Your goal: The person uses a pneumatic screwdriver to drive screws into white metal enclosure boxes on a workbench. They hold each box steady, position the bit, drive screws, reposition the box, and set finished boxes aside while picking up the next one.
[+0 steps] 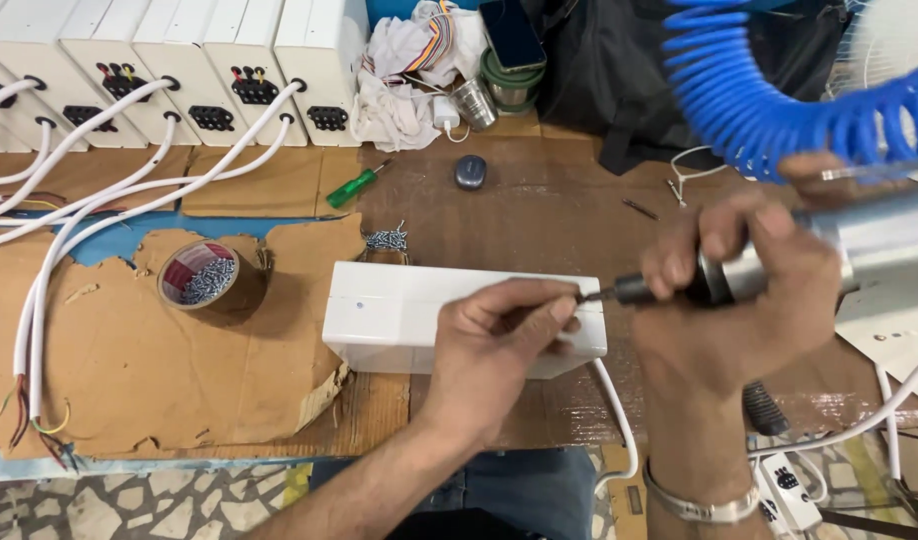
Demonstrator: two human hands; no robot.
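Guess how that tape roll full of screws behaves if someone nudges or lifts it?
The tape roll lies flat on torn cardboard, so it probably slides rather than rolls. The loose screws heaped in its core probably make it heavy for its size. Lifted, it would likely leave the screws behind, since the core looks bottomless.

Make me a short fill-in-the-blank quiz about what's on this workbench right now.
1. The right hand grips a silver power screwdriver fed by a coiled hose coloured ____.
2. The left hand steadies the bit tip over a ____ plastic box.
3. The tape roll holds loose ____.
4. The hand screwdriver has a ____ handle.

Answers: blue; white; screws; green
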